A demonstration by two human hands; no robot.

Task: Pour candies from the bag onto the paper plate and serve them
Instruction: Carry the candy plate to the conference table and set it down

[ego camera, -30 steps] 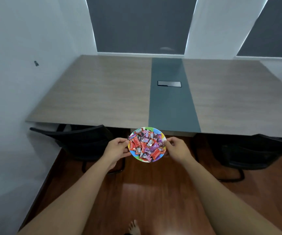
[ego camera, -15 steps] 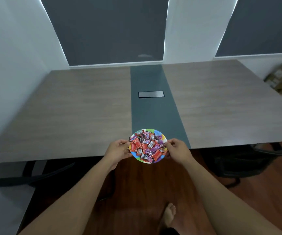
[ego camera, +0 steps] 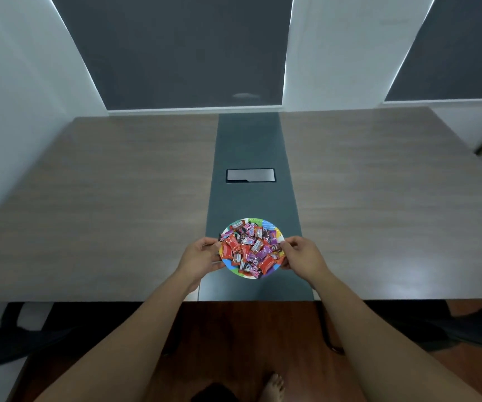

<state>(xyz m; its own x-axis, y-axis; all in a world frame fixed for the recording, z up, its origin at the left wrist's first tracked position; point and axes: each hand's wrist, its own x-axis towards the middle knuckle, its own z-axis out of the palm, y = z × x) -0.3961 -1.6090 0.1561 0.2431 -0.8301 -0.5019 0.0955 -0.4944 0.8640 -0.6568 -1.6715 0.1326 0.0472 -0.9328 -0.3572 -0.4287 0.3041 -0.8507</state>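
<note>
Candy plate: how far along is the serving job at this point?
Done: the wrapped red and purple candies are heaped on the round multicoloured paper plate; no bag is in view. In hand: the left hand and right hand grip opposite rims, holding the plate over the dark grey centre strip of the wood-grain table. Left: setting it down and letting go; whether it touches the table is unclear.

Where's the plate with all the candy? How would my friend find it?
Look at the big wooden table with a dark grey stripe down its middle. Near the stripe's close end, the left hand and right hand hold a round paper plate. It's rainbow-rimmed, heaped with red and purple wrapped candies.
</note>
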